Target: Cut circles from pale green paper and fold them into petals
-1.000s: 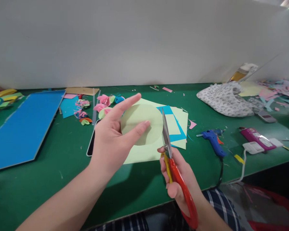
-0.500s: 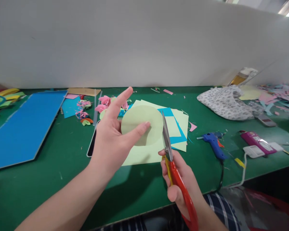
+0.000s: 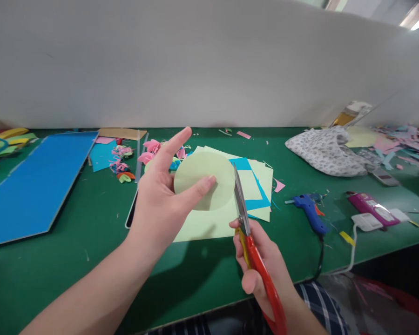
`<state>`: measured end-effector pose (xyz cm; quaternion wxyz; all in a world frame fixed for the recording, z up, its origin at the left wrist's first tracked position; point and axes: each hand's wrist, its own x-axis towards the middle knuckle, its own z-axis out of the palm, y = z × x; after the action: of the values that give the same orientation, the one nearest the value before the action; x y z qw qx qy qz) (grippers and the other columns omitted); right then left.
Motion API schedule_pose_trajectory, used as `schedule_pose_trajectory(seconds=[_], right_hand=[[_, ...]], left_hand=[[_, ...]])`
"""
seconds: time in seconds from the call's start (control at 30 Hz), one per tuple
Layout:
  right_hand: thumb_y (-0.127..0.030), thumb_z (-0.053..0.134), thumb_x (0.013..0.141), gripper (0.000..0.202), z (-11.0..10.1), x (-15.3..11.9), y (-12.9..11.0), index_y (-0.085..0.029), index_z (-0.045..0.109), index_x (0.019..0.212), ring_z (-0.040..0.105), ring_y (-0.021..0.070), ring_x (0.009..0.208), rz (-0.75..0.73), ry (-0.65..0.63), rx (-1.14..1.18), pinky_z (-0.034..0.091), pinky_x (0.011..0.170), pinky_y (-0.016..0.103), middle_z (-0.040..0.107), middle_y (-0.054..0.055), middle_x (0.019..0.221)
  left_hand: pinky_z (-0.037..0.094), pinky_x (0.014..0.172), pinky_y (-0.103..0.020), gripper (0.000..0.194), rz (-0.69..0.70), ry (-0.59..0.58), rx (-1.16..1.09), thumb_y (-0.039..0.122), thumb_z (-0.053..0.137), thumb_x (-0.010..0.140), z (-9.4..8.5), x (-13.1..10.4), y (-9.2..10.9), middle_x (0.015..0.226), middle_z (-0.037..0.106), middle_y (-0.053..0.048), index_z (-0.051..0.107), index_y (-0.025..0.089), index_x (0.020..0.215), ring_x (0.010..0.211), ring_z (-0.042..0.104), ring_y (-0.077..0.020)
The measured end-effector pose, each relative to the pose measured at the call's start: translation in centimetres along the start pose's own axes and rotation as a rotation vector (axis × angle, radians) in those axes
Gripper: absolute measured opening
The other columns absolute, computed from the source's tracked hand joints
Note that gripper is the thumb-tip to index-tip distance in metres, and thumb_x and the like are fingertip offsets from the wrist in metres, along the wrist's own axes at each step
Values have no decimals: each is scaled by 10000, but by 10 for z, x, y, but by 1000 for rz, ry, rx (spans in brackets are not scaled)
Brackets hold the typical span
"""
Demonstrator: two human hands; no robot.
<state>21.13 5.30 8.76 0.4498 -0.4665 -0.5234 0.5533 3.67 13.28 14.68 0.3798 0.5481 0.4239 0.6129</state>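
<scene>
A pale green paper circle (image 3: 206, 170) is pinched in my left hand (image 3: 160, 195), with the thumb on its face and the index finger stretched up. My right hand (image 3: 261, 253) grips red-handled scissors (image 3: 242, 200), their blades pointing away from me along the right edge of the circle. The blades look closed or nearly so; whether they touch the paper I cannot tell. Below the circle lie pale green paper sheets (image 3: 209, 228) and a blue paper piece (image 3: 260, 203). A phone (image 3: 131, 211) lies partly hidden behind my left wrist.
On the left stands a blue board (image 3: 42, 186), with pink paper flowers (image 3: 150, 151) nearer the middle. To the right lie a blue glue gun (image 3: 310, 214), a purple device (image 3: 372, 209) with a white plug, and a patterned cloth (image 3: 330, 151). Paper scraps (image 3: 405, 144) pile up at far right.
The paper circle and my left hand have shifted very slightly left. My right hand and the scissors hold nearly the same pose.
</scene>
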Motion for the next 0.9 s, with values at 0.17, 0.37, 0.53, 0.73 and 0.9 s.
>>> schedule_pose_trajectory(seconds=[0.17,0.37,0.53,0.73,0.9], right_hand=[[-864,646,519,867,0,0,0,-257,561,1133,216,103,564,-2,-1,-9,208,497,263,355,-60,699],[-842,671,499,846,0,-1,-1,-269,578,1114,199,98,565,20,8,24,191,498,259,333,-74,674],[-836,685,477,862,1,-1,-2,-266,575,1114,193,95,563,51,5,42,165,491,253,340,-75,675],[-833,690,478,856,1,-1,-1,-261,573,1105,197,89,564,56,17,50,160,485,249,344,-77,678],[-846,686,472,881,1,-1,-2,-243,574,1104,195,92,560,42,25,21,170,485,255,334,-81,656]], left_hand=[[666,604,-284,708,1,12,-5,212,845,711,0,2,0,949,758,61,576,377,1345,738,759,-169],[671,597,-318,708,-2,18,-30,196,846,700,-1,4,-1,937,760,53,584,357,1338,726,760,-179],[667,587,-296,693,0,23,-63,175,851,685,0,6,-1,920,764,59,604,339,1311,711,762,-171],[671,577,-348,685,2,27,-59,196,850,687,-2,7,-1,914,764,51,602,332,1311,698,761,-188],[676,621,-406,693,-13,10,-36,226,830,722,-3,7,1,913,766,35,563,335,1352,747,761,-216]])
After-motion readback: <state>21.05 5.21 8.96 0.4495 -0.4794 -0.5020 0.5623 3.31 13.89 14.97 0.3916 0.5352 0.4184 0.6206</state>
